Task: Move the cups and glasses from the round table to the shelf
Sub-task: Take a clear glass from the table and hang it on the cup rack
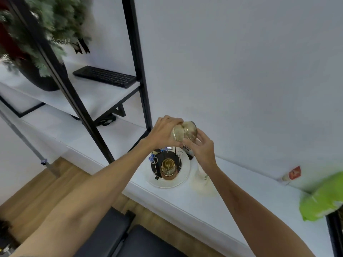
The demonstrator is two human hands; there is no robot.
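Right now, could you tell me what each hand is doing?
Left hand: fingers curled round a glass, holding it.
Right hand: fingers touching the same glass from below; firm grip cannot be told.

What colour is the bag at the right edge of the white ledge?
Bright green bag, seen in the head view.

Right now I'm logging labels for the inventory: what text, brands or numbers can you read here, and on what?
None can be read.
Red and white packet by the wall: a white mark, too blurred to read.
Black and white item under the hands: print too small and partly hidden.
Keyboard: key legends too small.
Glass in the hands: no text shows.
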